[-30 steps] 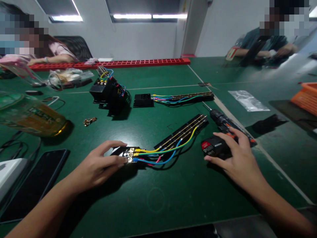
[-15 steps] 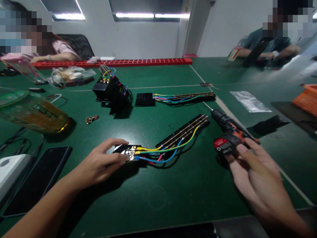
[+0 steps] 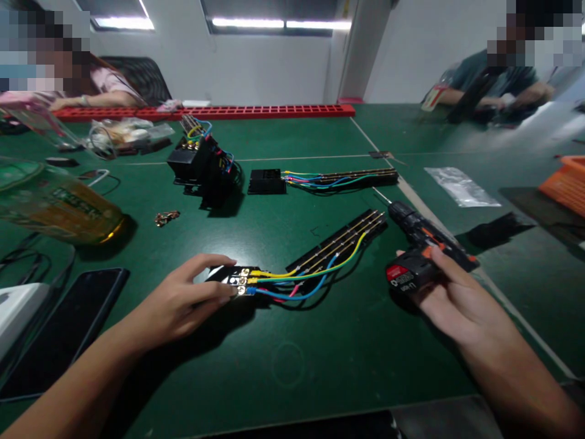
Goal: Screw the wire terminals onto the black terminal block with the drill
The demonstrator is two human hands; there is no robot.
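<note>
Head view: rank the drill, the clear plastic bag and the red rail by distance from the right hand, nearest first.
1. Drill: gripped in the right hand itself.
2. Clear plastic bag: flat on the table, ahead of that hand.
3. Red rail: along the far edge, away to the left.

The right hand, which had lain palm-down over the battery base of the cordless drill, turned palm-up beside that base and then closed its fingers and thumb around the handle, while the base's labelled face turned further upward into view.
</note>
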